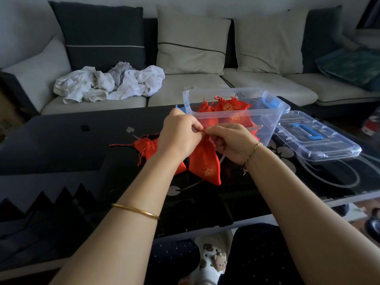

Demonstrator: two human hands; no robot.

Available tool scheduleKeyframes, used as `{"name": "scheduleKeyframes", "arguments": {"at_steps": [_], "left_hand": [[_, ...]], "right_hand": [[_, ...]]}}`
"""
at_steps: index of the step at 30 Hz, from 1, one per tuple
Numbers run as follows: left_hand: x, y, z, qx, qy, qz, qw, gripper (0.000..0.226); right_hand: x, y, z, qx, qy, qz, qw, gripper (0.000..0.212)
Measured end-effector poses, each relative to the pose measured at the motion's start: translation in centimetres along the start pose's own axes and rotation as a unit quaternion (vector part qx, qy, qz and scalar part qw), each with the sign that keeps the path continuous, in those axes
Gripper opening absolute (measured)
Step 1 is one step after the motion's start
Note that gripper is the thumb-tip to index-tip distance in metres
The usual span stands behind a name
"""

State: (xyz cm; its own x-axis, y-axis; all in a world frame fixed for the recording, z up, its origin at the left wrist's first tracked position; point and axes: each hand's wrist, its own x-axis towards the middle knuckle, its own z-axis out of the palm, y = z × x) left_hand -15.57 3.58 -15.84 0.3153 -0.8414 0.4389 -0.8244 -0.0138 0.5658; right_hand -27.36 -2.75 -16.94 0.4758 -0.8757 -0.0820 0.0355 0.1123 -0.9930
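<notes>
Hands (205,140) pinching red pouch (204,163) drawstring, clear bin (236,118) rim just behind

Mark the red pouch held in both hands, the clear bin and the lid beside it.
red pouch (205,163), head view, on the middle of its cloth body.
clear bin (265,128), head view, on its bare front wall.
lid (337,148), head view, on its clear flat top.

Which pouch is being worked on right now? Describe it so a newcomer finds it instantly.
Start at the black table, in front of the clear bin. The red pouch there shows gold print near its bottom; unlike the loose pouch lying to its left, the left hand and right hand pinch its drawstring.
</notes>
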Motion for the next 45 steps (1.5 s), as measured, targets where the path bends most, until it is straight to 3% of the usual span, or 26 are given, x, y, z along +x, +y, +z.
{"name": "scheduleKeyframes", "arguments": {"at_steps": [5,9,16,20,23,25,29,37,41,45], "left_hand": [[0.0,-0.2,0.4,-0.010,0.001,-0.002,1.000,0.005],[0.2,-0.7,0.0,-0.010,0.005,-0.027,1.000,0.006],[0.0,-0.3,0.4,-0.024,-0.025,-0.059,0.998,0.016],[0.0,0.0,0.0,-0.136,-0.046,-0.146,0.979,0.018],[0.3,0.2,0.1,-0.208,-0.046,-0.192,0.958,0.015],[0.6,0.4,0.3,-0.243,-0.046,-0.215,0.945,0.017],[1.0,0.8,0.7,-0.333,-0.032,-0.258,0.906,0.010],[3.0,1.1,-0.5,-0.462,0.044,-0.259,0.847,0.020],[4.7,-0.7,0.2,-0.394,0.066,-0.298,0.867,0.017],[5.5,-2.2,0.6,-0.284,0.056,-0.311,0.905,0.016]], "right_hand": [[-0.2,0.0,-0.4,-0.017,-0.034,-0.020,0.999,0.015],[0.6,0.2,-2.0,-0.229,0.064,-0.119,0.964,0.009],[1.3,1.4,-2.4,-0.319,0.144,-0.151,0.925,0.014],[0.6,2.6,-2.1,-0.210,0.031,-0.035,0.977,0.025],[0.2,3.3,-2.2,-0.232,-0.056,-0.003,0.971,0.046],[0.3,4.0,-2.1,-0.277,-0.067,-0.013,0.958,0.043],[1.0,4.9,-3.0,-0.385,0.018,-0.064,0.921,0.024],[-0.8,-2.0,-4.3,-0.337,0.118,-0.185,0.915,0.018],[2.5,-6.6,-3.9,-0.340,0.179,-0.208,0.899,0.016],[8.2,-8.5,-3.8,-0.412,0.217,-0.158,0.870,0.012]]}}
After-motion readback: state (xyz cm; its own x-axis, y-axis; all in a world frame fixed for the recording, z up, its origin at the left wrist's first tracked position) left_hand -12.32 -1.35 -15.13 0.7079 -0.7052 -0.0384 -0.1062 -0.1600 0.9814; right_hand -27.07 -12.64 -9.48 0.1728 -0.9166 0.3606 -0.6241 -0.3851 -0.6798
